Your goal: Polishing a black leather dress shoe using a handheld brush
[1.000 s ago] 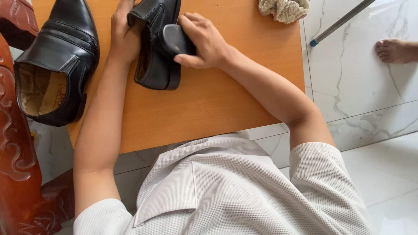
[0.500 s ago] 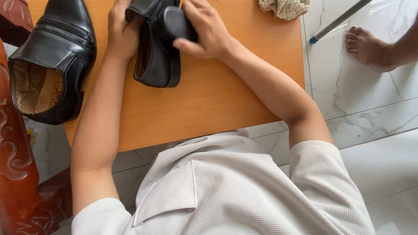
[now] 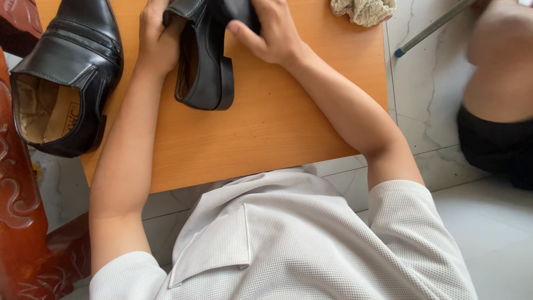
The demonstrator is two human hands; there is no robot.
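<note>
Head camera view: at upper centre, left hand (image 3: 157, 41) grips a black dress shoe (image 3: 202, 61) on the orange table (image 3: 266, 128) while right hand (image 3: 272, 33) clasps a dark object against it.

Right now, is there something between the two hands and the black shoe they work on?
Nothing visible. The left hand grips the shoe at its opening, and the right hand presses a dark object against its upper. The second shoe lies apart, to the left.

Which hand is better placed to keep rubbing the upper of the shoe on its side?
Right. The right hand presses a dark pad against the shoe, while the left hand grips its opening to steady it on the table.
</note>
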